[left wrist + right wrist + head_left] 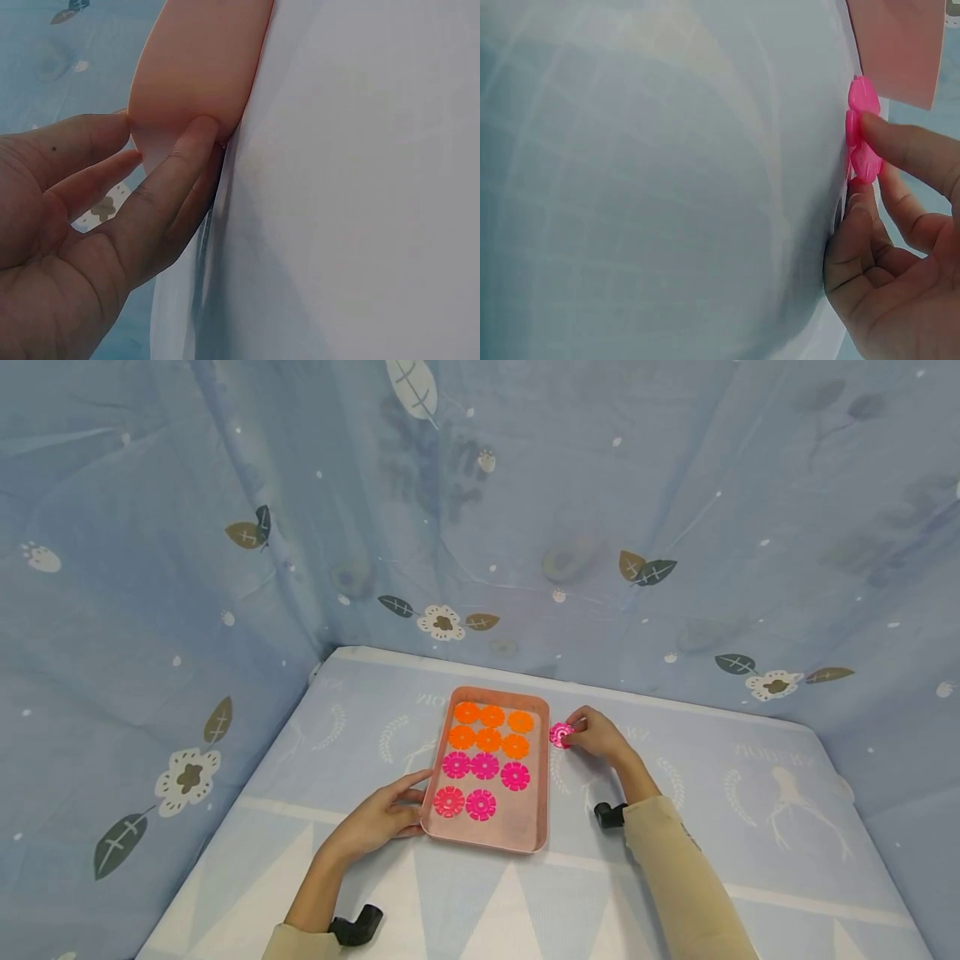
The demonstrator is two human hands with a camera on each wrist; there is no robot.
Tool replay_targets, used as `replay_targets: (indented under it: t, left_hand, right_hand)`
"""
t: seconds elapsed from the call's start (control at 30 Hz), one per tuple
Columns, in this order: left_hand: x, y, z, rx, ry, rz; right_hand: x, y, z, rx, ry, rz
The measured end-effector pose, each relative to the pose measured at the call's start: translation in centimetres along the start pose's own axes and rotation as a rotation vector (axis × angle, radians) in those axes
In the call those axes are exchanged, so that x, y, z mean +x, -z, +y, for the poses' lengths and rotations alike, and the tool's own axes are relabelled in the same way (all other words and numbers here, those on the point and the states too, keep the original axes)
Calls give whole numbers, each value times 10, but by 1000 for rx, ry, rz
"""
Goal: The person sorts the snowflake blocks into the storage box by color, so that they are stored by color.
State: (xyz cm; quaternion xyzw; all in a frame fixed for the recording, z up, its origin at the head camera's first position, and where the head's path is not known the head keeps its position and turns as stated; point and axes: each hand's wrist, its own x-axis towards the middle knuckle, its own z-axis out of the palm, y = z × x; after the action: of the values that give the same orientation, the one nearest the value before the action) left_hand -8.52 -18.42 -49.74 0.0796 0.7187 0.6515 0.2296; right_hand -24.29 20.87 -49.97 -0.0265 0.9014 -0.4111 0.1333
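A shallow pink tray (513,831) lies on the cloth in the head view, with rows of orange snowflake discs (488,740) at its far end and pink snowflake discs (484,766) nearer me. My left hand (378,818) touches the tray's left side near the close corner. The left wrist view shows its fairly straight fingers (199,139) resting on the tray's outer wall (195,67). Just right of the tray, low over the cloth, my right hand (597,735) pinches a bright pink snowflake disc (865,161) between thumb and fingers.
A pale blue and white patterned cloth (750,852) covers the table. Blue printed curtains (525,510) hang behind it and at both sides. Black wrist mounts (358,927) show at both wrists, by beige sleeves (686,868).
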Motion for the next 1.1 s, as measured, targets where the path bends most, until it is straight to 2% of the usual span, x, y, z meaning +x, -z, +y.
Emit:
replay_targets:
  t: [0.47, 0.67, 0.8, 1.1]
  left_hand:
    - [0, -1, 1, -9, 3, 10]
    - [0, -1, 1, -10, 0, 11]
    - [0, -2, 1, -11, 4, 11]
    - [1, -2, 1, -1, 6, 19]
  right_hand:
    - [2, 0, 3, 24, -3, 20]
    - [0, 4, 3, 96, -18, 33]
    - [-2, 7, 3, 166, -32, 8]
    - [-12, 16, -12, 239, 4, -40]
